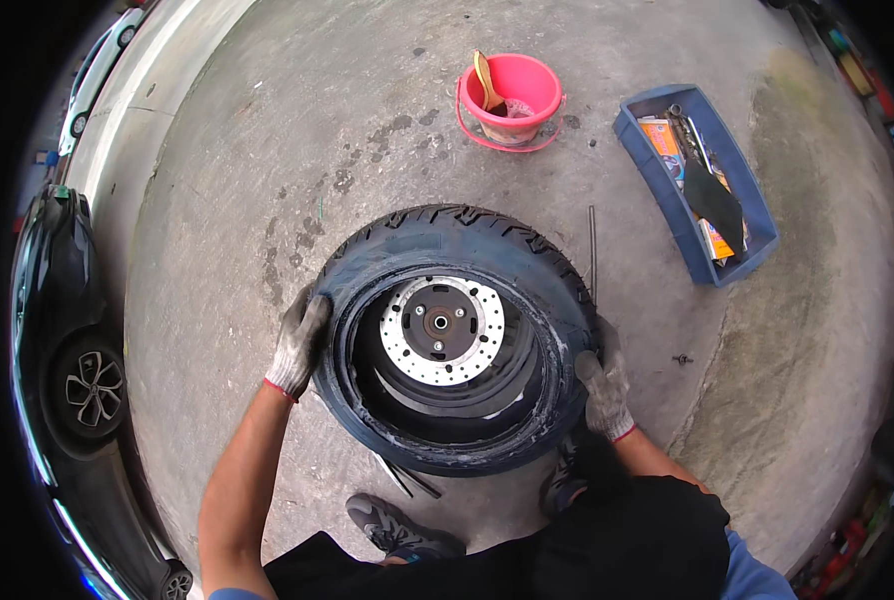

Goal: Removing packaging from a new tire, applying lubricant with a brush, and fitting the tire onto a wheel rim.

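My left hand (pixel 299 340), in a grey-white work glove with a red cuff edge, grips the left side of a black motorcycle tyre (pixel 417 246). The thumb lies on the sidewall; the other fingers are partly hidden behind the tread. My right hand (pixel 608 388), gloved alike, holds the tyre's right side, with its thumb on the sidewall. Whitish, wet-looking smears run along the tyre's inner bead. Inside the opening shows a dark wheel rim with a drilled silver brake disc (pixel 441 374). How far the rim sits inside the tyre is hard to tell.
Beyond the tyre stands a pink bucket (pixel 535 88) with a wooden-handled brush (pixel 483 78). A blue crate (pixel 764 235) of tools and packages lies at the far right. Metal bars (pixel 593 258) flank the tyre, and a small metal part (pixel 683 359) lies right. Cars line the left.
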The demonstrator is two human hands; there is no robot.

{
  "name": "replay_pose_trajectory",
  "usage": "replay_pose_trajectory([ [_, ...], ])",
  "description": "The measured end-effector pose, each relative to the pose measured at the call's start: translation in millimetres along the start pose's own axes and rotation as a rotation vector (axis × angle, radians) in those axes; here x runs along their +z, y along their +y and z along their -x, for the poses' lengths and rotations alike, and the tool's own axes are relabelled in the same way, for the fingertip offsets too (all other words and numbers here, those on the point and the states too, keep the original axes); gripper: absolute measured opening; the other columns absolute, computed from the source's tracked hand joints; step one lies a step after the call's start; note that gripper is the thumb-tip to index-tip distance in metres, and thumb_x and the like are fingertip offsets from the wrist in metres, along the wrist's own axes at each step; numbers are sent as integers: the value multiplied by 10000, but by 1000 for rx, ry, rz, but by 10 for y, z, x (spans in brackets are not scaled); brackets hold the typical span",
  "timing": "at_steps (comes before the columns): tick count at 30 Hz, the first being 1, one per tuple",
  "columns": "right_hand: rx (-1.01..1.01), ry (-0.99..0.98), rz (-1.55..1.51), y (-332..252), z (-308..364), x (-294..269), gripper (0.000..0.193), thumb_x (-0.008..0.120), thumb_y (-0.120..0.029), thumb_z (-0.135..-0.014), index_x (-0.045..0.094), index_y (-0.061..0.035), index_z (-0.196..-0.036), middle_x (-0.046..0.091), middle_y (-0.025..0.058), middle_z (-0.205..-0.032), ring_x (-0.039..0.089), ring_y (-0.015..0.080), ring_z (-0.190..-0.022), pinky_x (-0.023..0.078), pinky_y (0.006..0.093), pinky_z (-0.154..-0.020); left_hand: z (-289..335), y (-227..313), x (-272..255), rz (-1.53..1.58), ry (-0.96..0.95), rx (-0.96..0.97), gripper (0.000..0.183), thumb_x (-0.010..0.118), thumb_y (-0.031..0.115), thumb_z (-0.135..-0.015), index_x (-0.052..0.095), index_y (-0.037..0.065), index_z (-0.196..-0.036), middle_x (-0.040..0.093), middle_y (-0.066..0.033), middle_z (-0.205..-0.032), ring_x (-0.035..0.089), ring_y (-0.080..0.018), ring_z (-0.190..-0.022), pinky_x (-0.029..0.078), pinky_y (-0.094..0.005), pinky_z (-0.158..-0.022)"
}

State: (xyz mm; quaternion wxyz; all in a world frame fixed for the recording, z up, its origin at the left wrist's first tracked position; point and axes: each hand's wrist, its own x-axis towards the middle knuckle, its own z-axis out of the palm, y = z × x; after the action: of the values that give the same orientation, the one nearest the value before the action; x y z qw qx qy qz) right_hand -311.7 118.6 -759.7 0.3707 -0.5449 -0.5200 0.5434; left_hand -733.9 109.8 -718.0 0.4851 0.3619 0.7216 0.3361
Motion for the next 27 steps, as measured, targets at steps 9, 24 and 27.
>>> replay_pose_trajectory([
  [9, 40, -35, 7, -129, 37, 85, 920, 624, -630, -870, 383, 77, -1406, 538, 214, -1282, 519, 297, -1193, 411, 394, -1020, 83, -154, -96, 6, -17, -48, 788, 565, 492, -954, 371, -89, -1449, 503, -210, -1410, 471, -262, -1310, 328, -341, -1118],
  [24, -146, -313, 41, -307, 1, 62, 1030, 854, -444, -706, 330, 51, -1442, 491, 267, -1343, 521, 367, -1249, 423, 462, -1046, 242, -227, -445, 408, -103, -98, 773, 557, 556, -956, 391, -2, -1464, 510, -106, -1413, 481, -212, -1295, 366, -355, -1113],
  [27, -144, -425, 106, -451, 5, 75, 1043, 878, -368, -673, 314, 35, -1453, 499, 260, -1334, 529, 369, -1245, 436, 455, -1044, 433, 91, -645, 355, -129, -162, 1028, 724, 632, -788, 331, 1, -1498, 477, -103, -1446, 462, -221, -1321, 351, -364, -1130],
])
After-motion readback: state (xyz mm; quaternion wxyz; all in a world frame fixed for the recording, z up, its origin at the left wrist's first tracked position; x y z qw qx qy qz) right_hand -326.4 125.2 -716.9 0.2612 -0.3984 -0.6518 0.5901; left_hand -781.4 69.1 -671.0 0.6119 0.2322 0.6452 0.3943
